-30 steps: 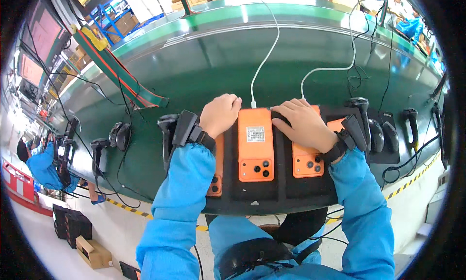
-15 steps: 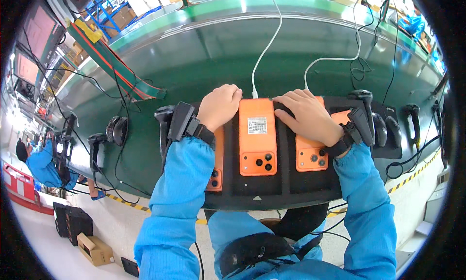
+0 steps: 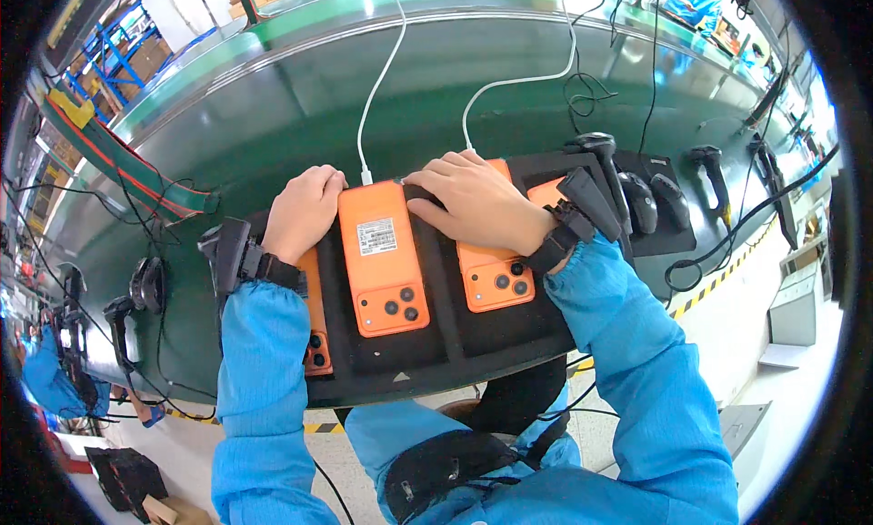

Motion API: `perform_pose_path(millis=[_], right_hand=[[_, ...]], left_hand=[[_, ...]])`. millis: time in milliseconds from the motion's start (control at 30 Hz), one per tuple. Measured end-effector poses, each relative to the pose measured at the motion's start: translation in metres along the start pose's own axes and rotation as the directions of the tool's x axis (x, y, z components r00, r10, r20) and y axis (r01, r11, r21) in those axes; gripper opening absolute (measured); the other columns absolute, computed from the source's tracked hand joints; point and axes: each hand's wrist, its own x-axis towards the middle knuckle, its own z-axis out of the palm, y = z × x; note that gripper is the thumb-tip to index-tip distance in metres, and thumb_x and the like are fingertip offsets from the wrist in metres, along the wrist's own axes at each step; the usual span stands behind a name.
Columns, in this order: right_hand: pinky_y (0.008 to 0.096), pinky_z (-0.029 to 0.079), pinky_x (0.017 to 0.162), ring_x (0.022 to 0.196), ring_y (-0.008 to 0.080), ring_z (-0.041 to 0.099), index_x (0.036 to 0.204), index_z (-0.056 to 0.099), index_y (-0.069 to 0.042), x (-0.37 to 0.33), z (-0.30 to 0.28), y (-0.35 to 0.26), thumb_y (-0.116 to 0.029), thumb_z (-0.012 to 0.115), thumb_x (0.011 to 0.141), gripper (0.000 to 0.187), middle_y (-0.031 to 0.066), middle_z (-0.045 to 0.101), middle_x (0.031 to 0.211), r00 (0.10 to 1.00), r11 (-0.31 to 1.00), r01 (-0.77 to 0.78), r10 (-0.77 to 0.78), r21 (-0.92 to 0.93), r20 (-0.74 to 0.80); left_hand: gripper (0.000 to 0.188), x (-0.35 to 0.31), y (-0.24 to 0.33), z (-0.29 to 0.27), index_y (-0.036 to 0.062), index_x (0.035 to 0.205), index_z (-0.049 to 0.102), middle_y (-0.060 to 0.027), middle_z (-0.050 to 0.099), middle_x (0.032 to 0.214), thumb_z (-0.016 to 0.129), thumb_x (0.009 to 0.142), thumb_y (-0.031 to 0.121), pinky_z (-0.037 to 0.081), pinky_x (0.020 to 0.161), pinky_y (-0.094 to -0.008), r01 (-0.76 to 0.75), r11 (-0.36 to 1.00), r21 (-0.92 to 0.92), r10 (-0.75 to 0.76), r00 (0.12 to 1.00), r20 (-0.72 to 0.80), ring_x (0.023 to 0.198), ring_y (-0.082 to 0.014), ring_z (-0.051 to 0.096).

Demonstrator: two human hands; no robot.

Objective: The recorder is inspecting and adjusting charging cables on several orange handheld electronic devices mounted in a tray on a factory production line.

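Several orange phones lie camera-side up in a black tray (image 3: 400, 378). The middle phone (image 3: 378, 267) has a white label on its back and a white cable (image 3: 366, 175) at its top end. My left hand (image 3: 306, 211) covers the upper part of the left phone (image 3: 317, 318), its fingers bent together beside the middle phone; what lies under them is hidden. Over the right phone (image 3: 496, 279) my right hand (image 3: 477, 202) is spread flat, thumb apart, fingertips near the middle phone's upper corner. Another orange phone (image 3: 547, 194) shows partly behind my right wrist.
Black handheld scanners (image 3: 637, 202) stand at the right, with another scanner (image 3: 712, 179) beyond. A second white cable (image 3: 520, 79) runs to the right phone's top. Loose black cables (image 3: 705, 264) cross the bench's right side. A green conveyor (image 3: 300, 93) lies behind the tray.
My view has turned to the right, so the tray and both hands appear farther left and slightly tilted. Against the phones, my hands have hardly moved.
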Motion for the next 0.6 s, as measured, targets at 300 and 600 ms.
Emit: perform_pose_path(millis=[300, 600], right_hand=[[0.0422, 0.045, 0.094, 0.103, 0.0304, 0.062, 0.109, 0.069, -0.004, -0.001, 0.0, 0.002, -0.03, 0.058, 0.095, 0.031, 0.0124, 0.067, 0.101, 1.0, 1.0, 0.0, 0.0, 0.009, 0.014], [0.0414, 0.042, 0.1, 0.111, 0.0305, 0.058, 0.119, 0.064, -0.002, 0.001, -0.009, -0.003, -0.03, 0.055, 0.099, 0.036, 0.0135, 0.066, 0.111, 0.991, 0.999, -0.048, 0.047, 0.01, 0.124]], left_hand=[[0.033, -0.002, 0.005, -0.001, 0.0041, 0.095, 0.064, -0.0171, 0.067, 0.099, 0.044, 0.101, 0.029, 0.049, 0.083, -0.0474, 0.014, 1.0, -0.011, -0.014, 1.0, -0.005, 0.097, -0.0391, 0.062], [0.032, -0.002, 0.003, -0.001, 0.0044, 0.095, 0.065, -0.0166, 0.067, 0.098, 0.044, 0.1, 0.028, 0.05, 0.083, -0.0475, 0.012, 1.0, -0.016, -0.012, 1.0, -0.013, 0.096, -0.0387, 0.063]])
